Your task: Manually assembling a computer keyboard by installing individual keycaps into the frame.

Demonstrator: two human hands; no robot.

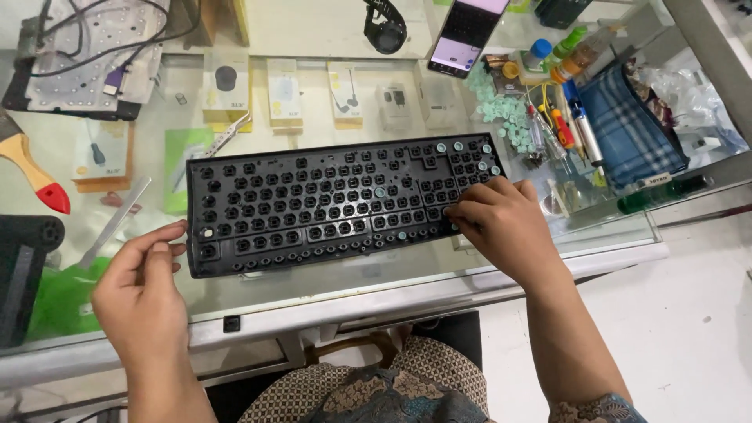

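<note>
The right hand [501, 227] presses curled fingertips onto the right end of the black keyboard frame [337, 200], grasping nothing. The left hand [145, 294] rests open against its left end. The frame lies near the glass surface's [329, 278] front edge, pale green rubber domes [505, 117] toward the back right.

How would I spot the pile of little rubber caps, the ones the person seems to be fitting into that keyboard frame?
Start at the black keyboard frame lying on the glass counter. Just past its far right corner, below the smartphone, lies the heap of small pale-green caps. Unlike the pens and screwdrivers to its right, they are tiny, round, mint-coloured and loosely scattered.
</note>
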